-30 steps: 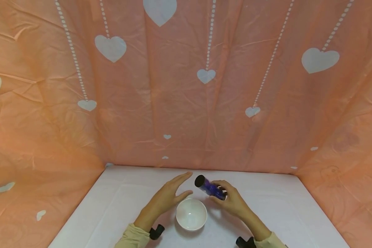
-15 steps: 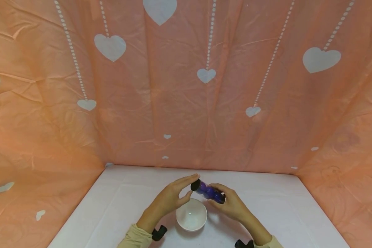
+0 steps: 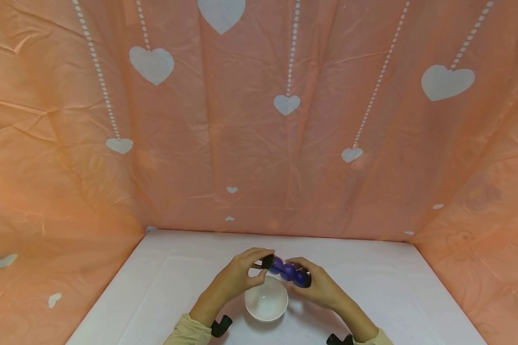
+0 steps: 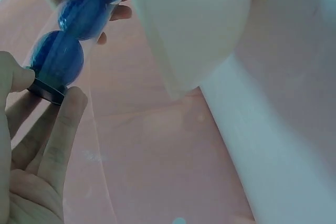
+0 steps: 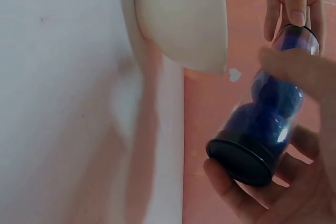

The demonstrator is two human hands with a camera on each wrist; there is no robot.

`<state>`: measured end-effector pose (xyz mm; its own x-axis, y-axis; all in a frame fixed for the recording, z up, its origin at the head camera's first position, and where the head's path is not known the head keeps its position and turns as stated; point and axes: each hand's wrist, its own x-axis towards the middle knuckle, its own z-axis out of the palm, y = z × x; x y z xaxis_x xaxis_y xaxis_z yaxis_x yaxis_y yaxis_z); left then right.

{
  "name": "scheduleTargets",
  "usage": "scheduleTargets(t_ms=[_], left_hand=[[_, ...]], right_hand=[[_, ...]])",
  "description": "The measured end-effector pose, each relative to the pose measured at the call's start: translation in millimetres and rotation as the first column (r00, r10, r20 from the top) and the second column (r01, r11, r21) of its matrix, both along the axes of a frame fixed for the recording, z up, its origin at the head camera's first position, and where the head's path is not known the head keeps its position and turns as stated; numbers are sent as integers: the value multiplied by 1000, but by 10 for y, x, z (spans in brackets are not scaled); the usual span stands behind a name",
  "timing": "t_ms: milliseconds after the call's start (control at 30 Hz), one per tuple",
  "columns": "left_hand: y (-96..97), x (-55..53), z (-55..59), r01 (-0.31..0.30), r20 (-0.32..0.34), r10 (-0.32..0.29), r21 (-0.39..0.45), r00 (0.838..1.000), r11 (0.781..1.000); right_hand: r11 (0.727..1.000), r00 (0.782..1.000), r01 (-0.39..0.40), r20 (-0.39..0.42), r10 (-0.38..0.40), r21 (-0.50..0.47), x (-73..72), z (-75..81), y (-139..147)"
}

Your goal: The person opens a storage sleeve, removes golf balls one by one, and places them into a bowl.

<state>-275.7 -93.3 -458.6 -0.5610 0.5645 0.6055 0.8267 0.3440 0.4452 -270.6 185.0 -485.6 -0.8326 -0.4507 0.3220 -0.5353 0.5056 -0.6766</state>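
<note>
"Which way does the tube [image 3: 287,272] point?"

"Crosswise and slanting in the head view: its long axis runs from the far end, at the person's left hand [image 3: 236,274], down to the nearer end, in the right hand [image 3: 323,286]."

"Where is it?"

"Held off the table [image 3: 190,258], just past the far rim of the white bowl [image 3: 266,310]."

"What does it look like?"

"Clear and shiny, with round balls [image 4: 56,57] in a row inside, violet in the head view and bluer in the wrist views. A black cap [image 5: 240,160] closes the right-hand end."

"And the grips?"

"The left thumb and fingertips pinch the other black end; the right hand curls round the tube, thumb across it."
</note>
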Motion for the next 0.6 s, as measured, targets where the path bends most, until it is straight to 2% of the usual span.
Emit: scheduleTargets(t_ms=[100, 267, 467, 600], left_hand=[[2, 10, 24, -14, 20, 14, -5, 1000, 1000], [-16, 31, 67, -32, 19, 34, -65, 999, 997], [-2, 39, 64, -110, -69, 98, -198, 993, 974], [2, 55, 88, -134, -118, 106, -261, 987, 956]], right_hand=[[1000, 1000, 23, 15, -23, 11, -15, -7, -5], [998, 999, 34, -15, -33, 50, -22, -6, -4], [997, 1000, -1, -19, 2, 72, -21, -16, 17], [996, 999, -39, 0, 39, 82, -28, -10, 46]])
